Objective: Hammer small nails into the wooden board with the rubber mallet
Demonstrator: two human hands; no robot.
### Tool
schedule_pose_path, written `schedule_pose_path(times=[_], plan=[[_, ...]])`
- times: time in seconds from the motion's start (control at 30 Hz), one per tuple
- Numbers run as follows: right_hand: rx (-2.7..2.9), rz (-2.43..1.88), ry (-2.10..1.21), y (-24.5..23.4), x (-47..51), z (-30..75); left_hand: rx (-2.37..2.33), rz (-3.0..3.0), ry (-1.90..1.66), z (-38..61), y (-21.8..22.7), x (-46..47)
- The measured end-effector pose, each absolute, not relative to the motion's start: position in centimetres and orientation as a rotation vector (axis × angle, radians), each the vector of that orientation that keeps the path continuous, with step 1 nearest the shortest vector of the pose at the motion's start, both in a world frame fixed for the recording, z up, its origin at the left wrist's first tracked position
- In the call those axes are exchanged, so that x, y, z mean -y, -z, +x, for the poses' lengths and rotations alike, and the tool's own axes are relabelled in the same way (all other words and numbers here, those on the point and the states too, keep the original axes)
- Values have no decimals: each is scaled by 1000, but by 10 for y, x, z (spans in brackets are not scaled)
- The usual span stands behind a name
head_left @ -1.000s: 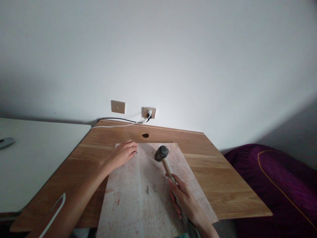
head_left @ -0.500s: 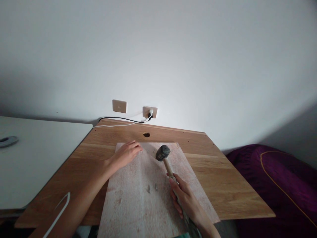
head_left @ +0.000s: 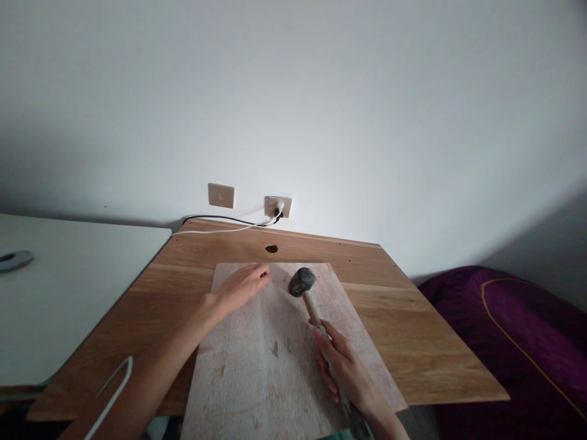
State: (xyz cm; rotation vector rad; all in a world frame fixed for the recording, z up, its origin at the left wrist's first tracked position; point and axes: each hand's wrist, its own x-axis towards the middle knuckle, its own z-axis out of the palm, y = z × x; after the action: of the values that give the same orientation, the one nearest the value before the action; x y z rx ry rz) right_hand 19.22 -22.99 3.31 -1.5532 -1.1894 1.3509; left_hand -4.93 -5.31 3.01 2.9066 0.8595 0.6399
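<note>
My right hand point(head_left: 342, 360) is wrapped around the wooden handle of a mallet point(head_left: 302, 283) with a dark, rubber-like head. The mallet head is over the far part of a pale, whitewashed board point(head_left: 238, 366). Near the board's far edge, my left hand point(head_left: 245, 284) has its fingers drawn together and bent down; whatever is in them is hidden. Small nails point(head_left: 285, 278) stand in a row beside its fingertips, one more showing right of the mallet head. Closer to me, two larger nails point(head_left: 276, 349) are on the middle of the board, one next to the other.
The board lies on a brown wooden tabletop point(head_left: 440, 348) with a cable hole. Cables point(head_left: 215, 231) run along its back edge to a wall socket point(head_left: 285, 208). At left is a white table point(head_left: 87, 287) with a roll of tape point(head_left: 16, 261); purple fabric point(head_left: 527, 330) bulges at right.
My left hand has shifted slightly right along the far edge, covering the nail that showed at its fingertips. My right hand and the mallet have stayed nearly still.
</note>
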Motion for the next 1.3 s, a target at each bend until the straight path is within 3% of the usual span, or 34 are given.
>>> schedule_pose_path(times=[0.53, 1.3], plan=[[1200, -1569, -1339, -34, 230, 191, -921, 2206, -1041, -46, -9, 44], [1212, -1559, -1327, -34, 230, 190, -935, 2191, -1019, -46, -18, 47]])
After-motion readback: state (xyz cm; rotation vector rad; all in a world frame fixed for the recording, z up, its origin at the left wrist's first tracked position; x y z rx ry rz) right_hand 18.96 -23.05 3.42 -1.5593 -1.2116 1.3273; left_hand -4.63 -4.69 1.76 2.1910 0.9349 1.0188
